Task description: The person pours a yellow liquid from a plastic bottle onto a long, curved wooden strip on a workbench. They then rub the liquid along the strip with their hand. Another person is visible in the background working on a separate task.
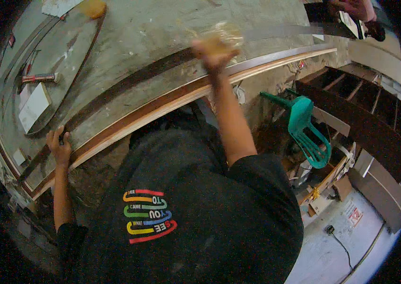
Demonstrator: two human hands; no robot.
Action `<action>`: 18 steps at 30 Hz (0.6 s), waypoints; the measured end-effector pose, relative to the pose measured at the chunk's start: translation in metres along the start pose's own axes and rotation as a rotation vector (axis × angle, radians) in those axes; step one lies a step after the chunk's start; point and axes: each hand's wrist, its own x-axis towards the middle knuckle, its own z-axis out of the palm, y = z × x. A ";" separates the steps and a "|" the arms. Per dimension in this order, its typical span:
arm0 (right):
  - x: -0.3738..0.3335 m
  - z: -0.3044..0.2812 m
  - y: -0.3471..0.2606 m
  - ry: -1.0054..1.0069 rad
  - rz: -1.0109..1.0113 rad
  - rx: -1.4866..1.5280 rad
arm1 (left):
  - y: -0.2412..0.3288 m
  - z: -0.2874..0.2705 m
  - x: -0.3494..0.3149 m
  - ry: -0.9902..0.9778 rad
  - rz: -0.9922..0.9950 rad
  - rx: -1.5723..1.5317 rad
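A long dark brown strip [115, 92] lies along the grey worktable [148, 28], near a wood-edged board [162, 102] at the front. My left hand [59, 147] is at the strip's left part, fingers and thumb curled about its edge. Farther right, my right hand [214, 56] is over the strip, smeared by motion. It grips a shiny, see-through yellowish thing [229, 35], whose kind the blur hides. Beyond the right hand, the strip carries on greyer toward the far right.
Left on the table are a hammer [42, 78], a white block [35, 109] and a thin curved band [84, 66] by a yellow round thing [92, 8]. A green plastic chair [307, 125] and a dark slatted frame [356, 106] stand right. Another person [356, 9] is at the far right.
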 end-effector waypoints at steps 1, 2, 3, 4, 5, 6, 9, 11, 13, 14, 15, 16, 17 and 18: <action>0.007 -0.012 0.025 0.253 0.040 0.008 | 0.001 0.000 -0.002 -0.012 -0.024 0.016; 0.015 -0.024 0.050 0.385 0.155 0.119 | 0.002 0.000 -0.002 -0.007 -0.041 0.047; 0.023 -0.042 0.074 0.325 0.196 0.055 | 0.003 0.000 -0.003 0.023 -0.010 0.093; 0.033 -0.058 0.095 0.263 0.233 -0.010 | 0.004 0.000 -0.002 -0.001 -0.038 0.038; 0.035 -0.062 0.105 0.237 0.229 -0.058 | 0.005 0.000 -0.001 -0.001 -0.018 -0.003; 0.042 -0.066 0.113 0.211 0.224 -0.107 | 0.005 0.000 0.001 -0.001 -0.013 -0.035; 0.043 -0.046 0.077 0.152 0.054 -0.021 | 0.005 -0.002 0.005 -0.012 -0.022 -0.107; 0.032 -0.007 0.013 0.113 -0.022 0.132 | 0.006 -0.002 0.005 0.016 -0.010 -0.084; 0.010 0.036 -0.071 0.028 -0.052 0.438 | 0.006 -0.001 0.005 0.043 -0.005 -0.088; 0.000 0.052 -0.109 -0.037 -0.056 0.584 | 0.006 0.001 0.006 0.058 0.006 -0.107; -0.010 0.064 -0.142 -0.150 -0.086 0.610 | 0.006 0.001 0.006 0.098 0.053 -0.139; -0.018 0.072 -0.164 -0.180 -0.083 0.606 | 0.006 0.002 0.006 0.077 0.053 -0.117; -0.023 0.078 -0.177 -0.333 -0.085 0.559 | 0.005 0.002 0.007 0.077 0.086 -0.103; -0.025 0.078 -0.177 -0.196 -0.086 0.569 | 0.004 0.001 0.006 0.070 0.093 -0.087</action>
